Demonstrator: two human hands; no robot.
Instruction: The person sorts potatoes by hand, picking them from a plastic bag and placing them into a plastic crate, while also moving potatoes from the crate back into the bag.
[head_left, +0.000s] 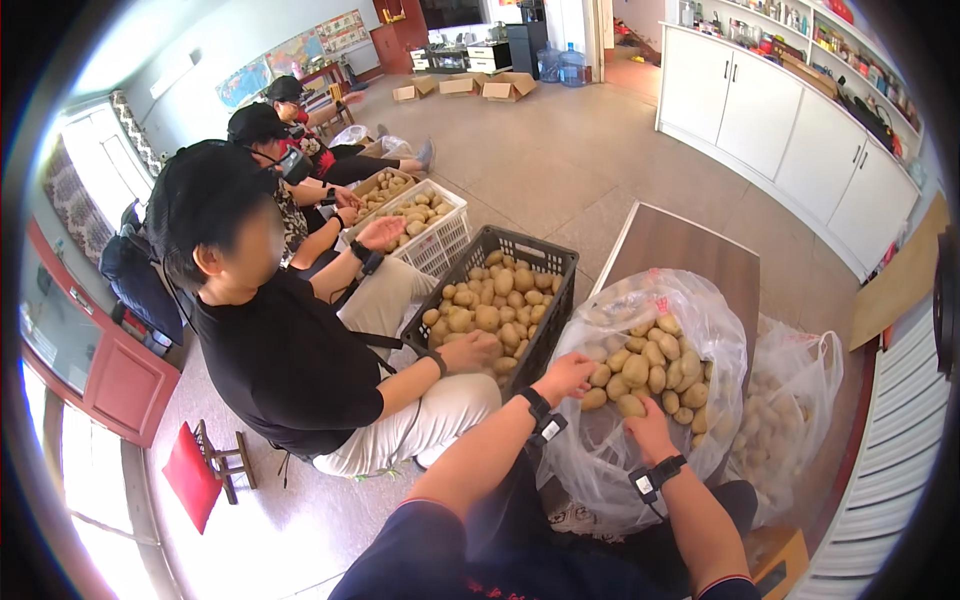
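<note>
A large clear plastic bag [722, 335] stands wide open before me, with many tan potatoes [655, 365] inside. Over the bag's left part is my left hand [566, 378], its fingers loosely bent, with no object visible in them. Near the front of the pile my right hand [650, 430] has its fingers on a potato [630, 405]. Both wrists wear black straps with small devices. A black plastic crate [562, 262] full of potatoes stands left of the bag. A co-worker's hand [472, 352] rests at its near side, the other hand raised above a white crate.
A brown board-topped table [665, 250] stands behind the bag. Another clear bag of potatoes [785, 420] sits at the right. Co-workers [290, 350] sit along the left, beside a white crate [455, 235]. A stool with a red cushion [190, 477] is on the floor at left.
</note>
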